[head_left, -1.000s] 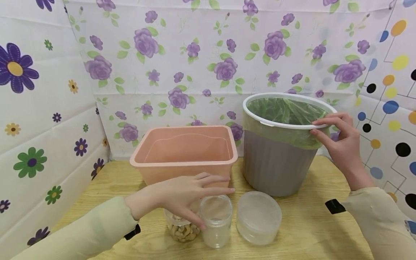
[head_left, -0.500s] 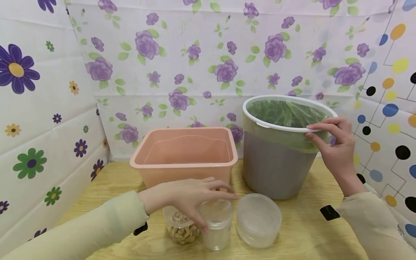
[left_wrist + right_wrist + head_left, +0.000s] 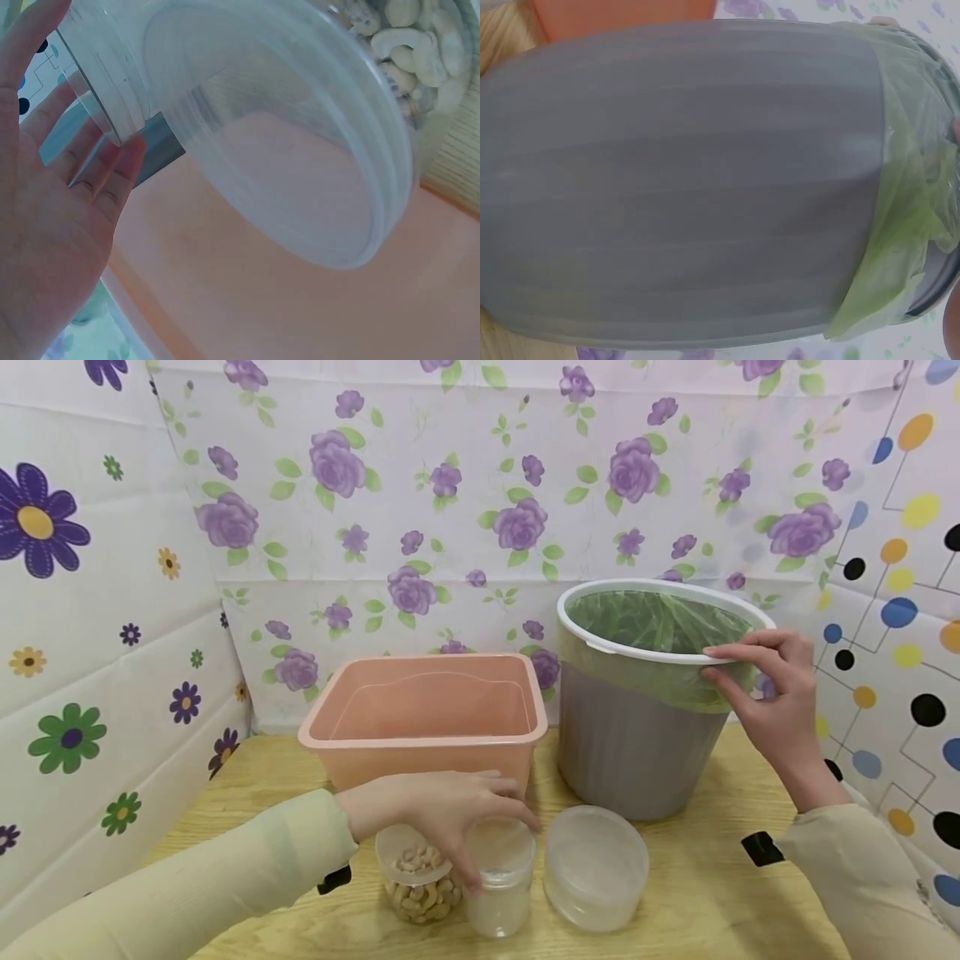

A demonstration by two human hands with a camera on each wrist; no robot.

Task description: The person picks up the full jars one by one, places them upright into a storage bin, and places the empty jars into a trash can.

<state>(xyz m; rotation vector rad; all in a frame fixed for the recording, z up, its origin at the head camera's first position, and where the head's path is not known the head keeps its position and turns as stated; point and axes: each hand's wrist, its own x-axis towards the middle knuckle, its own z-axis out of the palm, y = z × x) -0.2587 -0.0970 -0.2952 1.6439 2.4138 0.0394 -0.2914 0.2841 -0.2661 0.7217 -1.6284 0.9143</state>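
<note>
My left hand (image 3: 457,814) curls around the upper part of a small clear jar (image 3: 498,906), thumb on its near side and fingers behind it. In the left wrist view, those fingers (image 3: 75,161) show partly through the clear jar (image 3: 112,67). Beside it on the left stands a clear jar of cashews (image 3: 422,893); its round top fills the middle of the left wrist view. My right hand (image 3: 780,693) pinches the white rim (image 3: 645,653) of a grey trash can (image 3: 637,743) between thumb and fingers. A green bag (image 3: 652,681) lines the can and folds over its outside.
A pink rectangular plastic bin (image 3: 427,742) stands behind the jars. To the small jar's right is a round, frosted clear container (image 3: 596,868). The wooden tabletop (image 3: 712,893) is backed by a flower-patterned sheet (image 3: 465,485), with patterned sheets on both sides.
My left hand has moved slightly right and its fingers have closed in around the small clear jar. The right hand, still on the rim, has shifted a little left and down.
</note>
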